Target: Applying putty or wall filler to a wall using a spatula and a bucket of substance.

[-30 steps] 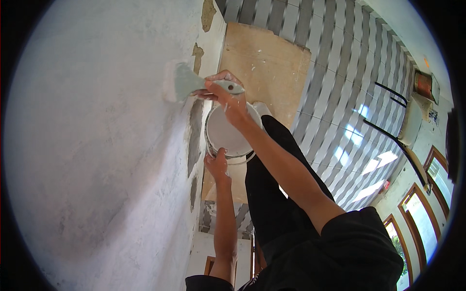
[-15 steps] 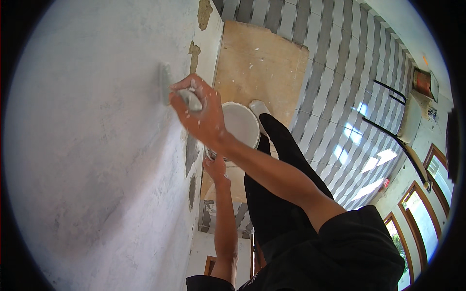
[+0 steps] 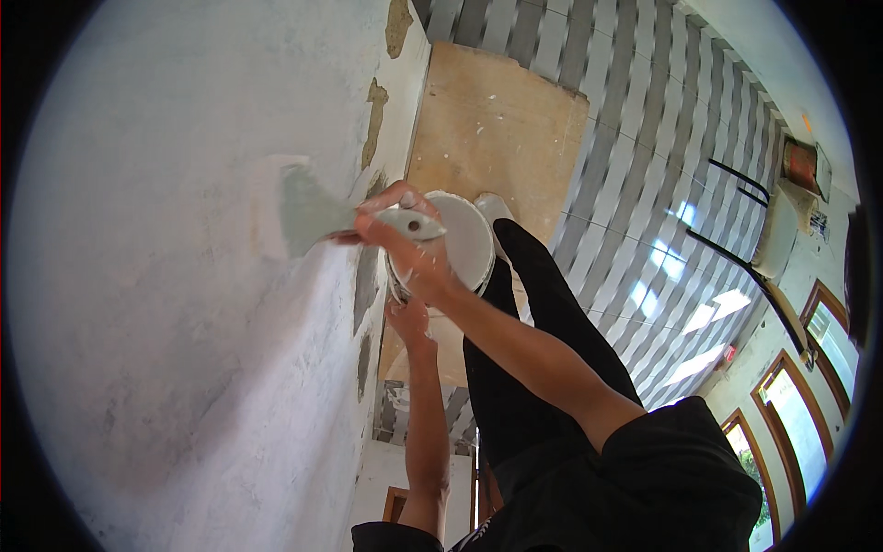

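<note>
Greenish flat tool (image 3: pixel 311 213), edgewise before, broadside now, right fingers (image 3: pixel 372 226) wrapped round it, left fingers (image 3: pixel 406 317) seemingly gripping bucket (image 3: pixel 491 241)

Past what I grip, I see a tan sheet (image 3: pixel 497 120), torn along its far edge and flecked with white, lying on a floor (image 3: pixel 625 166) of grey-and-white banded tiles that catches bright patches of light on my right. Near the floor's far side I make out black bars (image 3: pixel 722 247) beside a pale, bulky shape (image 3: pixel 780 230), with a reddish-brown object (image 3: pixel 800 164) just beyond, too small for me to identify. Farther right, brown-framed windows (image 3: pixel 793 405) line a pale wall (image 3: pixel 750 336), near a small red thing (image 3: pixel 728 353), and greenery (image 3: pixel 760 501) shows through the lowest one.
</note>
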